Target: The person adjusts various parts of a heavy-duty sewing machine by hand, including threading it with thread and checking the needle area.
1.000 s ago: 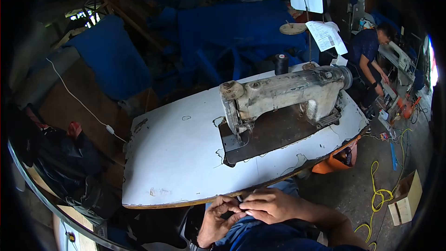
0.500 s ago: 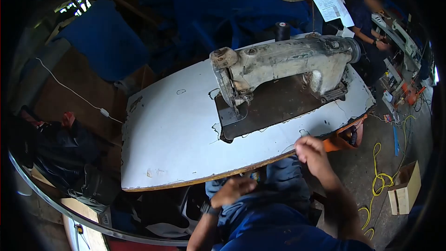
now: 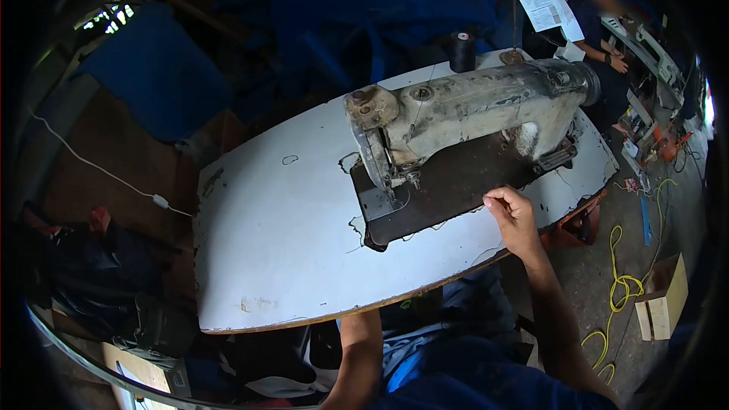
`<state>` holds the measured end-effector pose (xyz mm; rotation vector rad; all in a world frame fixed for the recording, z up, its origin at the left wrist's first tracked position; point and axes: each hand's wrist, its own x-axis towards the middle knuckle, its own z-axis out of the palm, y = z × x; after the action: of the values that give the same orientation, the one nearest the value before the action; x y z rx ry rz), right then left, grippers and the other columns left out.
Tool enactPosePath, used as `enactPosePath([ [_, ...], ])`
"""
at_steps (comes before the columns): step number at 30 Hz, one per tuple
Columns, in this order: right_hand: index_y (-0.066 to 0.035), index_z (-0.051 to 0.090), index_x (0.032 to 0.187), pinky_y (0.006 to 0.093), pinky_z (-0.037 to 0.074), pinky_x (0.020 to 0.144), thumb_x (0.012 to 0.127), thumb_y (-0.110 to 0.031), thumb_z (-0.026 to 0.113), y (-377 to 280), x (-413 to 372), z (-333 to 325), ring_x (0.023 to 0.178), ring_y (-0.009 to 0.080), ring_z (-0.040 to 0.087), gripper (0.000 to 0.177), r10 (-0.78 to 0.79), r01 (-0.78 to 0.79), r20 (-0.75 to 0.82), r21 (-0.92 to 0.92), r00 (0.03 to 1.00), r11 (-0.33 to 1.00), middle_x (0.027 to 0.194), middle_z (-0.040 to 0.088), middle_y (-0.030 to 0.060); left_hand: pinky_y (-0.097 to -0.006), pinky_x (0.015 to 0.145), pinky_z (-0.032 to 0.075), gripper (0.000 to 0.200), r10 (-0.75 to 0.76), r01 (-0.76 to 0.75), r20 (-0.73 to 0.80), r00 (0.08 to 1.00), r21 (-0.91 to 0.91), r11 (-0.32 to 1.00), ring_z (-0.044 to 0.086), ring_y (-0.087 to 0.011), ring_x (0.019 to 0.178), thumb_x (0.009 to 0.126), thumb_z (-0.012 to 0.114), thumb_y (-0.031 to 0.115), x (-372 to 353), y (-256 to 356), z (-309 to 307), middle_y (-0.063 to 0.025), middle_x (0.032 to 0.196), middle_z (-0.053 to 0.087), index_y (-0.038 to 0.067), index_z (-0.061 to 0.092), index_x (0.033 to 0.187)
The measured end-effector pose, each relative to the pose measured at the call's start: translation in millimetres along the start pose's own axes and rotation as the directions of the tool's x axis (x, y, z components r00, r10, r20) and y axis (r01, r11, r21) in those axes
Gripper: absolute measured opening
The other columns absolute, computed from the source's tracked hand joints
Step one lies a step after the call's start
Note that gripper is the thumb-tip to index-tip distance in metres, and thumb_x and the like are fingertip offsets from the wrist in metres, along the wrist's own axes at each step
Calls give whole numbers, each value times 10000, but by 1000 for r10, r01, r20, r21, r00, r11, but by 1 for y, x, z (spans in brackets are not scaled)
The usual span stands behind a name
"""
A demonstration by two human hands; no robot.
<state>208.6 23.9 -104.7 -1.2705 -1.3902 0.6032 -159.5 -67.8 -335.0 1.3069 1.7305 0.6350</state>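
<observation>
My right hand point(image 3: 515, 220) is raised over the front of the white table point(image 3: 266, 258), beside the dark bed plate point(image 3: 463, 175) of an old, worn sewing machine point(image 3: 471, 106). Its thumb and fingertips are pinched together; anything between them is too small to make out. Of my left arm only the forearm point(image 3: 361, 342) shows, and the hand is hidden beneath the table's front edge. The needle and presser foot area point(image 3: 395, 190) sits to the left of my right hand. A dark thread spool point(image 3: 462, 53) stands behind the machine.
Printed papers point(image 3: 543, 7) hang at the back right. A co-worker point(image 3: 600, 45) sits there by another machine point(image 3: 645, 53). On the floor at right lie a yellow cord point(image 3: 624, 288) and a wooden box point(image 3: 662, 300). Dark clothing point(image 3: 99, 258) is piled at left.
My right hand has moved up from the table's front edge to beside the machine bed. My left hand has gone from above my lap to under the table. The view has shifted slightly.
</observation>
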Motion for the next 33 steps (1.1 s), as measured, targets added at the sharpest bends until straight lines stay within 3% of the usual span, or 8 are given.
enactPosePath([
  [3,25,658,945,236,420,606,957,-32,661,-4,1,0,680,69,521,58,-13,14,20,-44,1000,999,796,604,33,-339,897,558,223,7,-6,-19,1000,24,1000,682,-203,1009,1010,646,176,2,2,-3,-86,1170,698,6,664,1153],
  [8,4,668,949,276,465,639,950,-23,657,-1,-2,-1,708,123,577,30,-10,11,30,-29,1000,1000,817,628,64,-340,898,558,223,164,-137,-189,968,148,979,683,-206,1010,1011,645,173,96,45,5,-88,1169,698,7,660,1158],
  [12,0,675,957,291,464,609,939,-45,675,-7,-2,-6,680,146,583,48,-5,4,40,12,999,1000,818,639,86,-341,898,558,222,101,-36,-232,967,269,962,684,-208,1010,1011,643,170,142,59,14,-90,1168,697,7,657,1162],
  [16,-4,677,951,309,461,577,925,-46,687,-5,0,-9,637,191,590,50,-62,63,58,-25,996,998,810,639,105,-343,899,559,222,45,43,-263,964,320,947,685,-210,1011,1012,642,167,149,60,10,-91,1167,697,8,654,1166],
  [23,13,656,957,333,485,598,930,-56,689,-4,4,-15,655,224,624,81,-112,109,111,30,987,994,802,641,127,-344,900,559,222,52,41,-261,964,338,940,686,-214,1012,1013,640,162,148,60,6,-94,1165,696,9,649,1173],
  [31,1,662,939,338,490,608,930,-66,684,-3,0,-13,655,203,618,71,-109,110,55,-15,993,994,786,640,116,-347,901,559,223,91,-6,-256,962,316,949,688,-218,1013,1014,637,157,140,47,0,-97,1163,696,10,643,1181],
  [33,-4,670,943,322,481,615,938,-71,679,7,-1,-4,674,193,612,68,-114,113,3,64,994,992,807,647,102,-347,902,559,223,91,-11,-255,963,298,954,688,-219,1013,1014,636,155,135,41,0,-98,1162,695,10,641,1183],
])
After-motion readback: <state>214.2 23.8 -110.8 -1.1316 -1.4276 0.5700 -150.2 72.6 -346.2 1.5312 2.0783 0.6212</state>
